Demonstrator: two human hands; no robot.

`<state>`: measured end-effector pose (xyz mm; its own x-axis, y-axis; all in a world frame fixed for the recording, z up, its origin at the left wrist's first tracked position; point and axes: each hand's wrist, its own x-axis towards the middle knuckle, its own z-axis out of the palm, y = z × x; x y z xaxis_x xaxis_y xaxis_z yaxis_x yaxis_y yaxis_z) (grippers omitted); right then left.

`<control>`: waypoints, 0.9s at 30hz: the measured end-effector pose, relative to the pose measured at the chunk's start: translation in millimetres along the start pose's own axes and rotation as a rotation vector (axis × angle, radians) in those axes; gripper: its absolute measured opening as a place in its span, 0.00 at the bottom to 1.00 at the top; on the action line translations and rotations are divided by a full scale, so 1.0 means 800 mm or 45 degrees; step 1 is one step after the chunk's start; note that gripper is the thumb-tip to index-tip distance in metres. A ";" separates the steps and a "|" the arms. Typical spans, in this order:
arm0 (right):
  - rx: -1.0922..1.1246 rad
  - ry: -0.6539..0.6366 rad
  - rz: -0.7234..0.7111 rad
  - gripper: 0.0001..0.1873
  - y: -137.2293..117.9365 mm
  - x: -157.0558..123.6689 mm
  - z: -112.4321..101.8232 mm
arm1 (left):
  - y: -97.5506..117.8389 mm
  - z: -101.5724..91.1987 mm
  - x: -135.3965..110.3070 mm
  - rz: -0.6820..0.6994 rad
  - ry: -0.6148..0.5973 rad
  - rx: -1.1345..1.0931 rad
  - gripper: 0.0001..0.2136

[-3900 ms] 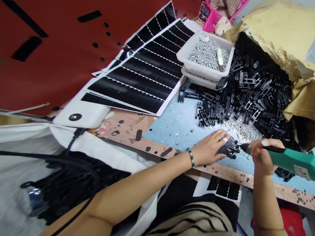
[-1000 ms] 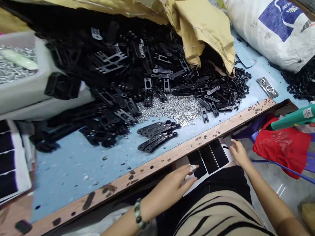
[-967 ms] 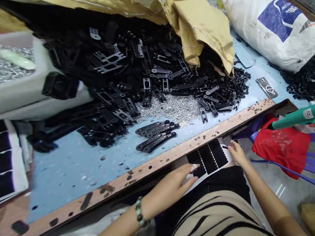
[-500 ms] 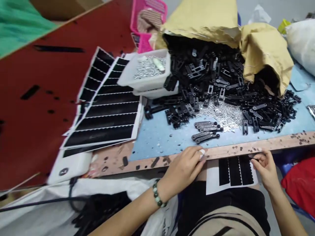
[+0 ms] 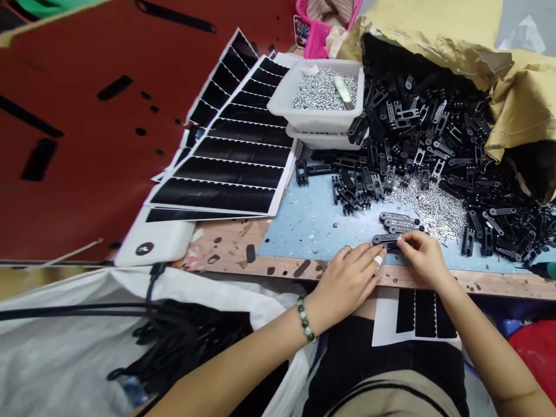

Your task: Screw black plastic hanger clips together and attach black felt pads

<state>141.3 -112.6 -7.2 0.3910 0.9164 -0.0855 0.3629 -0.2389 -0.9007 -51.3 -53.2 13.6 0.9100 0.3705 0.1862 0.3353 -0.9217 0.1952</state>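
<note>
Both hands meet at the near edge of the bench, over a short row of black perforated strips laid side by side on the blue mat. The row lies just near of the loose heap of screws. The left hand lies flat with its fingers stretched out. Its taped fingertip touches the left end of the nearest strip, so its grip is open and pressing, not clasping. The right hand is curled over the right end of that same strip with thumb and fingers drawn together. Whether that grip encloses the strip, or something small laid on it, cannot be told – the knuckles hide it.

A cut sticker sheet with black scalloped bands lies on the lap, just below the bench edge and under the right wrist. Larger sheets are fanned out at far left, beside a white tray of screws. A great pile of black parts spills from a paper sack at far right.

To do this well, the left fingertip should probably keep the strip flat and stop it turning while the right hand works along it. The neighbouring strips touch one another, so a sideways push would likely upset the row – a light, downward touch seems safer.
</note>
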 end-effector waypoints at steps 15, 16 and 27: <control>-0.546 -0.005 -0.090 0.11 -0.014 0.001 -0.007 | 0.002 0.002 0.015 -0.016 -0.014 -0.040 0.17; -0.623 0.042 -0.106 0.14 -0.014 -0.003 -0.009 | 0.002 0.003 0.015 -0.013 -0.014 -0.026 0.17; -0.943 0.335 -0.513 0.13 0.015 -0.061 -0.009 | -0.008 0.004 0.018 0.014 0.028 0.011 0.19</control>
<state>132.8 -162.4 -10.9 0.2639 0.8941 0.3618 0.9344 -0.1439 -0.3258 -39.8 -42.4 12.3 0.9081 0.3624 0.2098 0.3273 -0.9267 0.1845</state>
